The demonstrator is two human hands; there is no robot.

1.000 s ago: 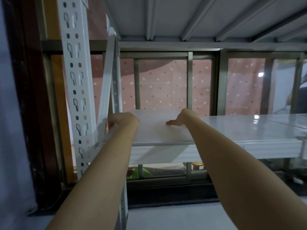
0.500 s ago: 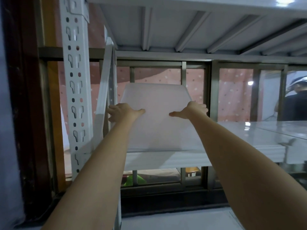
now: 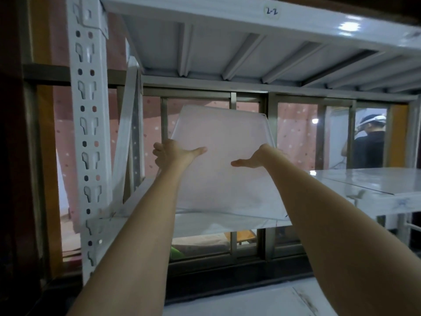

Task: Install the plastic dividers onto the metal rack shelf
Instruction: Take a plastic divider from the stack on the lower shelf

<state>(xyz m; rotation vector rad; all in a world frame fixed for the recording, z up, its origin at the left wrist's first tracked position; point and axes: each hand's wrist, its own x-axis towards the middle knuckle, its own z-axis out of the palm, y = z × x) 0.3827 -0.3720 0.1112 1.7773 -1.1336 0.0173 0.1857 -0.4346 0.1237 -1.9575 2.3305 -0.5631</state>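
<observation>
A translucent white plastic divider (image 3: 222, 174) is tilted up, its lower edge near the front of the white metal rack shelf (image 3: 369, 185). My left hand (image 3: 175, 153) grips its left edge, thumb on the front face and fingers behind. My right hand (image 3: 257, 158) grips the right edge the same way, its fingers hidden behind the sheet. The divider stands at the shelf's left end, between the two shelf levels.
A perforated white upright post (image 3: 87, 124) with a diagonal brace stands at the left. The upper shelf (image 3: 227, 44), labelled 2-2, hangs overhead. Behind is a window frame with a pink dotted curtain. A person in a white helmet (image 3: 369, 142) stands at the far right.
The divider lay flat on the shelf a second ago; both hands have lifted its far edge so it now tilts steeply upward. The view has tipped up.
</observation>
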